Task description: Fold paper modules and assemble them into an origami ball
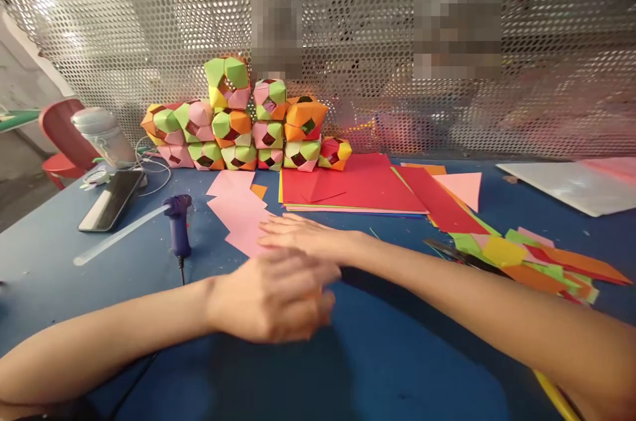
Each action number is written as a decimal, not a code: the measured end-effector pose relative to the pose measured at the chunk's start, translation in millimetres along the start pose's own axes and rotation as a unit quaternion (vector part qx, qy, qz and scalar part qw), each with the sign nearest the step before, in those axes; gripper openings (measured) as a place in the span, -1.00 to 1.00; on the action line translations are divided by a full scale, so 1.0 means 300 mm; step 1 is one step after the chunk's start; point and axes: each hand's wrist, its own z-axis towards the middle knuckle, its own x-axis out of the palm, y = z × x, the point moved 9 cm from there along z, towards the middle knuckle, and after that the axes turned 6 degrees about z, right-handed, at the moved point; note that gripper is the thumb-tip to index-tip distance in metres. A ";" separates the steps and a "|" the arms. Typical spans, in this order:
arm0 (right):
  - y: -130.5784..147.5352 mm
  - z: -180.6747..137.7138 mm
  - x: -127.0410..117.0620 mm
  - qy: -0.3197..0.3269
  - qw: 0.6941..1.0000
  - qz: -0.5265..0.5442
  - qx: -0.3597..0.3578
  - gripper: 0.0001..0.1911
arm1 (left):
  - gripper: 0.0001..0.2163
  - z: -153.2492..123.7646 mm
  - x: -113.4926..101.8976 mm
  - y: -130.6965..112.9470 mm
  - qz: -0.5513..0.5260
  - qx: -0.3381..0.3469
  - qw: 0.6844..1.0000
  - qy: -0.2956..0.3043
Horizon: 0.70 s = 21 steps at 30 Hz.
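My right hand point(298, 234) reaches across from the right, palm down with its fingers stretched out. Its fingertips lie at the right edge of the pink paper pieces point(238, 205). In front of it is my left hand point(278, 295), partly smeared by motion, with its fingers curled inward. A trace of orange shows between those fingers, but what it is cannot be made out. To the left lies a dark blue glue gun point(179, 229) with a long clear glue stick point(119, 235) in it. A small orange paper scrap point(259, 191) is beside the pink pieces.
Folded paper balls point(232, 128) are stacked against the perforated metal screen point(348, 23). Red paper sheets point(358, 185) lie behind my hands. Scissors point(462, 254) and coloured scraps point(541, 262) are at the right. A phone point(110, 201) and a jar point(104, 136) stand left on the blue table point(422, 355).
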 end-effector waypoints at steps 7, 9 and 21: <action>0.040 -0.168 -0.081 -0.007 0.995 0.104 0.003 -0.72 | -0.69 -0.278 0.122 0.562 0.113 -0.503 0.842 0.158; -0.007 -0.162 -0.096 -0.034 0.993 0.100 0.049 -0.70 | -0.61 -0.336 0.140 0.650 0.129 -0.543 0.809 0.183; 0.005 -0.212 0.020 0.027 0.995 0.017 0.091 -0.32 | -0.73 -0.321 0.262 0.472 0.062 -0.390 0.850 0.349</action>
